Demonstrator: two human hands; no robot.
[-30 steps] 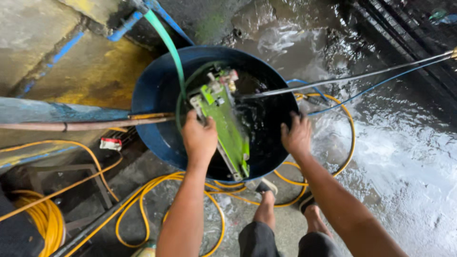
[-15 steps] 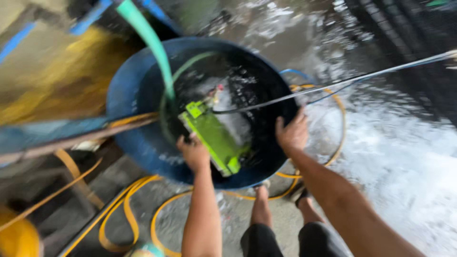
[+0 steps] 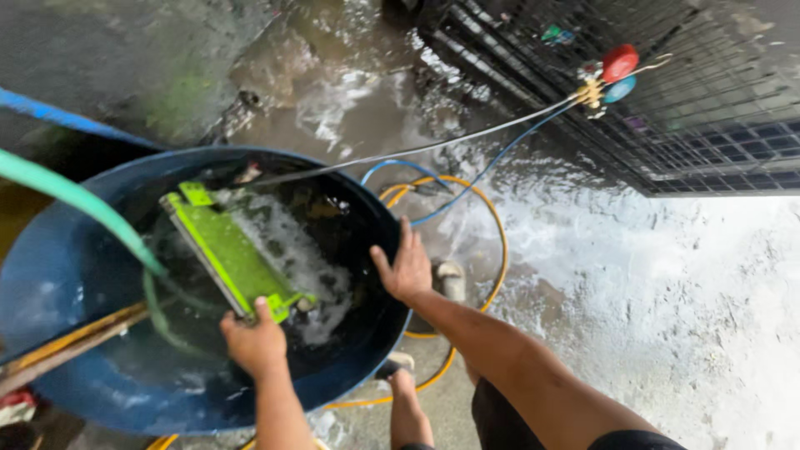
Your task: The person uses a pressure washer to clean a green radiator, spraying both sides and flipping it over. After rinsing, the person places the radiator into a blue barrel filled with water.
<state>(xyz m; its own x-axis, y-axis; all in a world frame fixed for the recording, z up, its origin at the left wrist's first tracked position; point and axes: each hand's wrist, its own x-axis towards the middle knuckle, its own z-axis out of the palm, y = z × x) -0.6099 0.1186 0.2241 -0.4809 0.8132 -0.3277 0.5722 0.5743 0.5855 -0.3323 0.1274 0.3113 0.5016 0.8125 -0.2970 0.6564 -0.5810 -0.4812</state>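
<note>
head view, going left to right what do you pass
green hose → green board → left hand → right hand on the blue tub rim → yellow hose loop → red and blue gauges

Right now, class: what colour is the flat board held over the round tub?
Bright green; the board shows best in the head view, above the blue tub.

Yellow hose [image 3: 492, 242] looped on wet concrete floor [image 3: 667, 292], blue hose [image 3: 500, 158] crossed it, red and blue gauges [image 3: 615, 71] hung by dark metal grille [image 3: 717, 117].
</note>
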